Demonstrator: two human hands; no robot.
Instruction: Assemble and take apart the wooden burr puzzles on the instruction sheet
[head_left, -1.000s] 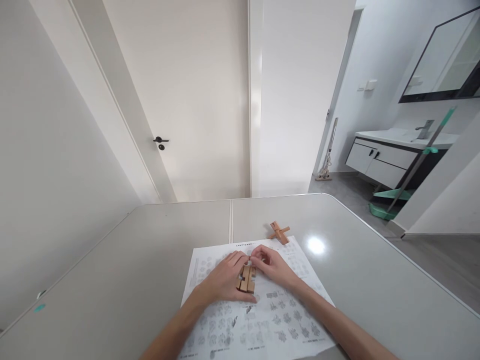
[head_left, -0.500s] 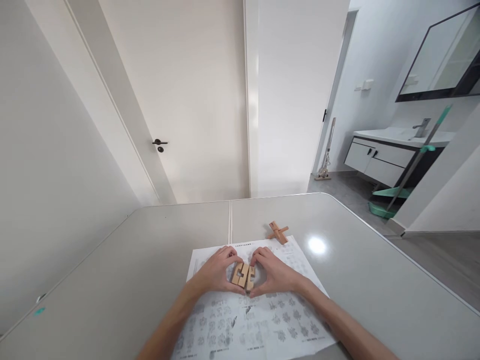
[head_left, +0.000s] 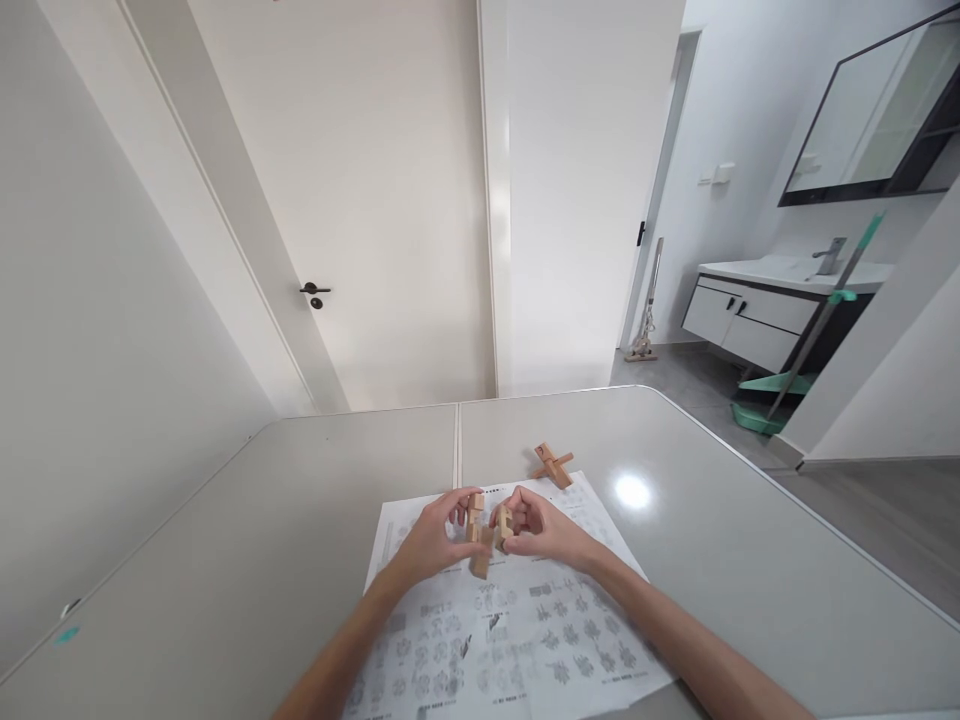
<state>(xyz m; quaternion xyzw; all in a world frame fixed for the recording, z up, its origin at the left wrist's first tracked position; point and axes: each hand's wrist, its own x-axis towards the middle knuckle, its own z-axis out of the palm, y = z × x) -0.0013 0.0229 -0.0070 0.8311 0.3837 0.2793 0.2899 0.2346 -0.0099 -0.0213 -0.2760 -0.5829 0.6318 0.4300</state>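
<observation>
Both hands meet over a printed instruction sheet (head_left: 525, 630) on the grey table (head_left: 262, 560). My left hand (head_left: 435, 540) pinches notched wooden puzzle pieces (head_left: 478, 545), held tilted above the paper. My right hand (head_left: 536, 530) grips another wooden piece (head_left: 504, 523) right beside them, the two sets touching or nearly so. A small crossed wooden assembly (head_left: 553, 465) lies on the table just beyond the sheet's far right corner.
The table is two grey panels with a seam (head_left: 457, 445) down the middle and a rounded far right corner. Beyond it are a white door with a dark handle (head_left: 315, 292), and at right a washroom with a vanity (head_left: 765, 310) and a green broom and dustpan (head_left: 772, 395).
The wooden pieces lay flat on the sheet between my hands; now both hands have lifted them off the paper and turned them, each hand holding its own part.
</observation>
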